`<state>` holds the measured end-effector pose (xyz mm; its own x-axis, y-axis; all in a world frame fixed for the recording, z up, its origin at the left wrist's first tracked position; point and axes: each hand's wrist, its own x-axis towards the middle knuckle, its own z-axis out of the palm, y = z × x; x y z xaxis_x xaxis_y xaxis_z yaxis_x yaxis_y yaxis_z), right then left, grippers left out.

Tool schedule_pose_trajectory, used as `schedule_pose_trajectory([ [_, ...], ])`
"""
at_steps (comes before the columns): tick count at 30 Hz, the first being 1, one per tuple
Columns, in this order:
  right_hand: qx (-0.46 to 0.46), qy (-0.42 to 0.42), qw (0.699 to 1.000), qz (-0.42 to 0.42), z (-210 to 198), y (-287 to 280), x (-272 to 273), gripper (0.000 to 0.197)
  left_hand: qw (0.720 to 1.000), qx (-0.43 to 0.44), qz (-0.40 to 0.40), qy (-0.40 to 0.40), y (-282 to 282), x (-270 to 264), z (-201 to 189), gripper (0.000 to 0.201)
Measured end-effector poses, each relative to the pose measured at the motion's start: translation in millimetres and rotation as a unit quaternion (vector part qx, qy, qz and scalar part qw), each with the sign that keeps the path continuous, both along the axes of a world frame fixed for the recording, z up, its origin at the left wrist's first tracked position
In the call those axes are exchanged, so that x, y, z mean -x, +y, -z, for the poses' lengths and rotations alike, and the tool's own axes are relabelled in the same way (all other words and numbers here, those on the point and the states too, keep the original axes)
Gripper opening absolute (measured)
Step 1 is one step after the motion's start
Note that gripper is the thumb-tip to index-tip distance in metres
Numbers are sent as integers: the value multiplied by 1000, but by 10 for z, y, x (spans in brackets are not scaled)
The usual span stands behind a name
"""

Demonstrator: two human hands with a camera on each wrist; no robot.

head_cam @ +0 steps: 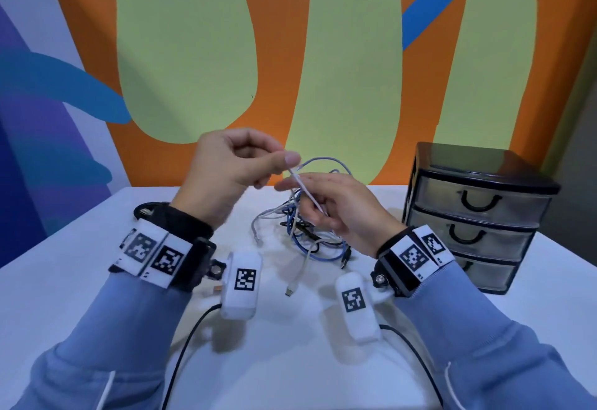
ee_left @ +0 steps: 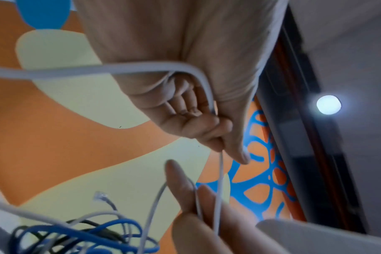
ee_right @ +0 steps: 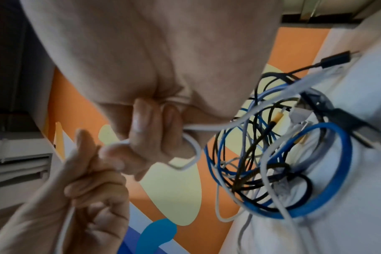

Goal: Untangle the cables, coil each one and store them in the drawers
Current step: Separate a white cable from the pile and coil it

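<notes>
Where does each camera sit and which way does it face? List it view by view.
Head: on the head, looking down at both hands, the white cable, the tangle and the drawer unit.
Left wrist: under the left hand, looking along its fingers up at the wall.
Right wrist: under the right hand, facing the tangle on the table.
Shared: both wrist views show both hands holding the white cable.

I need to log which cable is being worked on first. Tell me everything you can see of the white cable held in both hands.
The white cable is thin, smooth and round, plastic-looking. A short stretch runs taut between the left hand, which pinches it, and the right hand, whose fingers curl round it. Below, it drops into the tangle on the table.
</notes>
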<state>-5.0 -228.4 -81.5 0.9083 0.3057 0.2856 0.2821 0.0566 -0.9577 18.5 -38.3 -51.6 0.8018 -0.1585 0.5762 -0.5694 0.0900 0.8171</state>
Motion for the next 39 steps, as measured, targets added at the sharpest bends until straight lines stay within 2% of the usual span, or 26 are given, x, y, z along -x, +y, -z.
schedule_pose_trajectory([
  [3,-52,48,994,-86,-48,-53,18,33,998,59,9,36,22,-42,8,35],
  [7,-127,90,975,-160,-52,-65,33,34,999,46,-13,6,-50,-68,73,33],
  [9,-163,79,972,-148,-60,-73,44,37,1000,12,-28,-5,-93,-83,111,28],
  [11,-200,51,971,-119,-86,-72,48,40,998,-62,-21,-1,-126,-110,164,24],
  [16,-350,14,936,-27,-98,-56,2,43,960,-258,109,0,-220,-33,257,21],
  [18,-406,-6,914,-5,-89,-108,-49,43,947,-297,123,-6,-259,32,255,21],
  [20,-428,-24,903,17,-80,-157,-97,43,950,-291,113,-9,-279,62,252,20],
  [24,-333,-78,937,75,-66,-106,-101,36,951,-300,76,-22,-270,95,219,12],
  [28,-153,-151,963,161,-21,-14,-111,27,935,-341,91,-31,-222,156,178,11],
  [30,-68,-168,964,195,6,-26,-110,19,941,-323,95,-39,-203,180,155,9],
  [32,-4,-155,964,218,47,-68,-109,17,960,-261,90,-34,-178,178,139,7],
  [35,24,-103,980,168,35,-103,-17,23,982,-169,79,-29,-111,193,119,6],
  [37,21,-65,991,116,-33,-78,139,25,987,-139,69,-36,-55,189,106,10],
  [39,35,-42,994,97,-77,-57,275,29,991,-113,51,-54,-20,191,110,15],
])
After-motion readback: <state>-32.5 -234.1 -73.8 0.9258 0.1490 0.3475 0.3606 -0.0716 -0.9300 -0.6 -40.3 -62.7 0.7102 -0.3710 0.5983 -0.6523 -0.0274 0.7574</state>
